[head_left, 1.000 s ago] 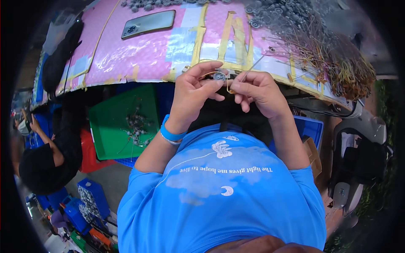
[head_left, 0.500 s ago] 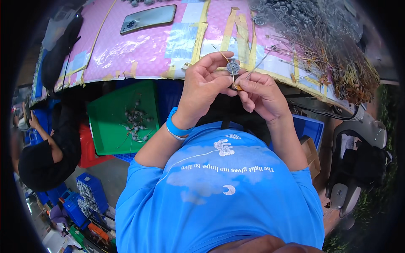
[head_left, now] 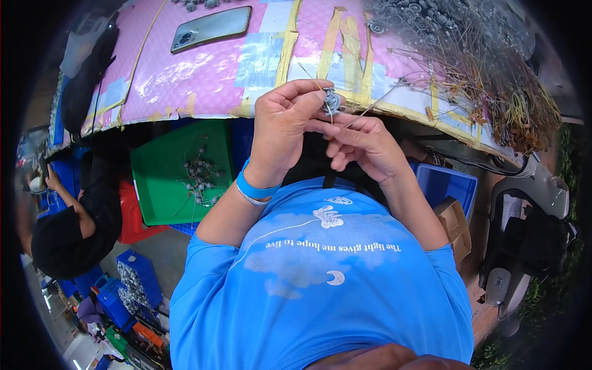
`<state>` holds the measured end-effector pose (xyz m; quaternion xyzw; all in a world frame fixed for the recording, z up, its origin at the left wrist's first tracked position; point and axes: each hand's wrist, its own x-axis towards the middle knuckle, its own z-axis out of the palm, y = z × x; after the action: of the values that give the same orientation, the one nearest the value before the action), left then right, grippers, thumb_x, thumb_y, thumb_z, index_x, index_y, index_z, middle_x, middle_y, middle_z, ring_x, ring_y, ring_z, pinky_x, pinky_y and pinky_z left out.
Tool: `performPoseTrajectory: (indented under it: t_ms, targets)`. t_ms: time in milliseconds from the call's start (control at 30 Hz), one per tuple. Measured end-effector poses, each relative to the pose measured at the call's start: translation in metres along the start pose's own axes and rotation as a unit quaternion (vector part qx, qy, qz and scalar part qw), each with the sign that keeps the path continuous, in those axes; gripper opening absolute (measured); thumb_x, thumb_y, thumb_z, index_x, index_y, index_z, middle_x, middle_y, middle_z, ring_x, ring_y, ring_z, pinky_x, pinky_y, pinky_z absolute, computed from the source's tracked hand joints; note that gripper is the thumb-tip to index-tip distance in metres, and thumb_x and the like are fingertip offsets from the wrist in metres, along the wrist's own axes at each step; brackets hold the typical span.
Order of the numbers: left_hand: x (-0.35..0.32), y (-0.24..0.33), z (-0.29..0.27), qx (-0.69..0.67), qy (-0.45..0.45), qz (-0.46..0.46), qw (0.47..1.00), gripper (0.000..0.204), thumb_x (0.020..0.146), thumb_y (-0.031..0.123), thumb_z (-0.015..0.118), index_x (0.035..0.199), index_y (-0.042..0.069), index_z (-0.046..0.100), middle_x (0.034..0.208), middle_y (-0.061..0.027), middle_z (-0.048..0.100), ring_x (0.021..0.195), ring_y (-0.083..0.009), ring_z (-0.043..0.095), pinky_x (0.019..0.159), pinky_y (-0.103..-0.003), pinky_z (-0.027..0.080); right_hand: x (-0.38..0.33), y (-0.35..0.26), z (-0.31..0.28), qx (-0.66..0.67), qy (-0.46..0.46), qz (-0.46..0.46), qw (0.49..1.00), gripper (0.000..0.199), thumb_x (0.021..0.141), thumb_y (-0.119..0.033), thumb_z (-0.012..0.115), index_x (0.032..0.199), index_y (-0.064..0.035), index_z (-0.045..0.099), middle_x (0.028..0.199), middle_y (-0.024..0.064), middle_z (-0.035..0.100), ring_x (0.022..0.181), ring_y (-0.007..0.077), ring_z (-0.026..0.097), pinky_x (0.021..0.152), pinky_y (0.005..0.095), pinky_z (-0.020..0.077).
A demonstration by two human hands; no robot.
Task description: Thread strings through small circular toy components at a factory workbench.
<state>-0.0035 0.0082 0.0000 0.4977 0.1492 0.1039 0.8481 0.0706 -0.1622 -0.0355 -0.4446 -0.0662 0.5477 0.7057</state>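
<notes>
Just off the table's near edge, my left hand (head_left: pixel 280 123) is closed, its thumb and fingers pinching a small round grey part (head_left: pixel 332 102). A thin wire crosses that part, with one end poking out past my left fingertips. My right hand (head_left: pixel 370 145) is closed too, thumb and forefinger pinched on a thin wire lead (head_left: pixel 376 103) that slants up toward the table. The fingertips of both hands nearly meet below the grey part. Whether the lead is fastened to the grey part is hidden by the fingers.
A phone (head_left: pixel 211 28) lies on the pink-covered table (head_left: pixel 166 80). At the far right are heaped grey parts (head_left: pixel 444 24) and a bundle of wire leads (head_left: pixel 512 98). Below left, a green tray (head_left: pixel 154 191) holds several wired grey parts. Another person (head_left: pixel 74 228) is at the left.
Both hands have shifted slightly left with the grey part. The part has turned in my left fingers, and my right fingers have moved down a little.
</notes>
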Motion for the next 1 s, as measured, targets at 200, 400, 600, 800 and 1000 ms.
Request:
performPoseTrajectory:
  t_ms: [200, 400, 600, 800, 1000]
  targets:
    - [-0.007, 0.012, 0.007, 0.043, -0.078, -0.021, 0.996, 0.026, 0.096, 0.003, 0.057, 0.117, -0.011, 0.061, 0.098, -0.0200, 0.071, 0.072, -0.0211, 0.072, 0.060, -0.026, 0.061, 0.012, 0.000, -0.009, -0.051, 0.008, -0.163, 0.985, 0.024, 0.095, -0.016, 0.065, 0.116, -0.0026, 0.064, 0.097, 0.0084, 0.069, 0.082, 0.0136, 0.069, 0.069, 0.0276, 0.0587]
    - [-0.015, 0.020, 0.015, 0.121, -0.100, -0.038, 0.987, 0.025, 0.092, 0.002, 0.061, 0.114, -0.008, 0.065, 0.088, -0.0146, 0.070, 0.067, -0.0197, 0.071, 0.057, -0.026, 0.059, 0.004, -0.010, 0.002, 0.023, -0.013, -0.201, 0.979, 0.031, 0.098, -0.019, 0.062, 0.123, -0.0017, 0.062, 0.108, 0.0111, 0.069, 0.087, 0.0150, 0.069, 0.075, 0.0266, 0.0566]
    - [-0.018, 0.013, 0.019, 0.157, -0.132, -0.046, 0.978, 0.025, 0.089, 0.000, 0.062, 0.112, -0.008, 0.065, 0.086, -0.0134, 0.070, 0.065, -0.0205, 0.071, 0.056, -0.027, 0.059, 0.003, -0.021, 0.000, -0.134, -0.096, -0.347, 0.923, 0.023, 0.097, -0.018, 0.062, 0.111, -0.0005, 0.067, 0.116, 0.0212, 0.066, 0.107, 0.0243, 0.064, 0.096, 0.0375, 0.0502]
    - [-0.019, 0.014, 0.012, 0.053, -0.123, -0.040, 0.990, 0.022, 0.088, 0.004, 0.062, 0.107, -0.007, 0.066, 0.083, -0.0151, 0.071, 0.062, -0.0209, 0.071, 0.053, -0.026, 0.059, -0.006, -0.024, 0.005, -0.128, -0.022, -0.371, 0.919, 0.015, 0.095, -0.010, 0.063, 0.104, -0.0007, 0.070, 0.112, 0.0200, 0.069, 0.105, 0.0237, 0.065, 0.095, 0.0376, 0.0498]
    - [-0.030, 0.004, 0.010, 0.045, -0.093, -0.017, 0.995, 0.023, 0.087, 0.005, 0.063, 0.107, -0.006, 0.063, 0.089, -0.0165, 0.070, 0.062, -0.0203, 0.070, 0.053, -0.026, 0.057, -0.010, -0.020, 0.021, -0.109, 0.043, -0.310, 0.943, 0.016, 0.095, -0.008, 0.063, 0.106, 0.0024, 0.069, 0.108, 0.0159, 0.070, 0.098, 0.0208, 0.067, 0.087, 0.0342, 0.0536]
